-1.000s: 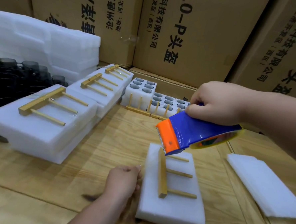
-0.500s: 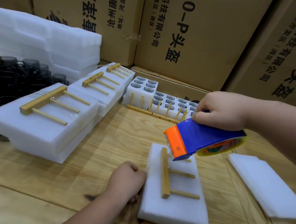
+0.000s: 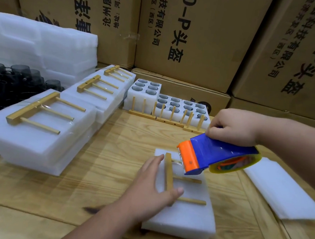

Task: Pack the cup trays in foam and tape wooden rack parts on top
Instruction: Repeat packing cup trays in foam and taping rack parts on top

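step: taping rack part onto foam pack (image 3: 180,218), lower ctr of frame, on tabletop (image 3: 99,156) | L hand (image 3: 154,185) flat, fingers spread, pressing wooden rack part (image 3: 168,172) | R hand (image 3: 233,126) gripping tape dispenser (image 3: 215,156), blade end at pack's far edge | next: prob. land tape, pull across pegs w/o shifting part

My left hand (image 3: 148,189) comes in from six o'clock, forearm angled toward one o'clock, palm down, fingers straight and spread, thumb stretched out toward three o'clock. My right hand (image 3: 233,126) enters from three o'clock, arm bare, knuckles up, fingers curled tight around the handle of the tape gun (image 3: 213,156).
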A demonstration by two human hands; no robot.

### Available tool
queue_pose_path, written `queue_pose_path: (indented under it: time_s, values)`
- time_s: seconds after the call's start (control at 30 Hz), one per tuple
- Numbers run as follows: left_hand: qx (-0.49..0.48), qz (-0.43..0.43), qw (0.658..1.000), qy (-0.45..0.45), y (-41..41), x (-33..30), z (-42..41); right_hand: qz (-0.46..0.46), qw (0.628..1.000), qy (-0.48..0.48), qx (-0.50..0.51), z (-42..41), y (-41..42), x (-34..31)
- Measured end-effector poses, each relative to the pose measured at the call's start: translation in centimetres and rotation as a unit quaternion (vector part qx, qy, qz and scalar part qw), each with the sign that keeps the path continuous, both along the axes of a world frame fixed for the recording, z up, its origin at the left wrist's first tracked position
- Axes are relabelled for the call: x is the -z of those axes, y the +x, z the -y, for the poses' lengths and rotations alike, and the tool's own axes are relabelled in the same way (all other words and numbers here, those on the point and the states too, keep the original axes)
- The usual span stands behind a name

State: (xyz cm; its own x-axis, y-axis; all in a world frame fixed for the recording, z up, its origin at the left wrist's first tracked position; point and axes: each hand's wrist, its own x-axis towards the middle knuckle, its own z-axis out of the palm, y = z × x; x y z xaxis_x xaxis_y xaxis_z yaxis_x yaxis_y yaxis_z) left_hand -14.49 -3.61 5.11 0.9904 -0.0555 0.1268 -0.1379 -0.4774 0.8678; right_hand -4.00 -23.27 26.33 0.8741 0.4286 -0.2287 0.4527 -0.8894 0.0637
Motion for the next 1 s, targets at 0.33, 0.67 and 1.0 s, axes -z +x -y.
queue_pose_path:
  time_s: [0.33,0.67,1.0]
  values:
    - [0.059,0.02,0.997,0.043,1.3,-1.0,0.1,-0.006,1.0,0.023,0.005,0.6,0.4,0.1]
    - [0.051,-0.007,0.996,0.073,2.2,-2.1,2.0,-0.025,0.994,0.11,-0.004,3.2,0.6,2.5]
    - [0.061,-0.002,0.967,0.247,2.6,-1.2,2.6,-0.082,0.938,0.335,0.043,7.9,0.9,9.8]
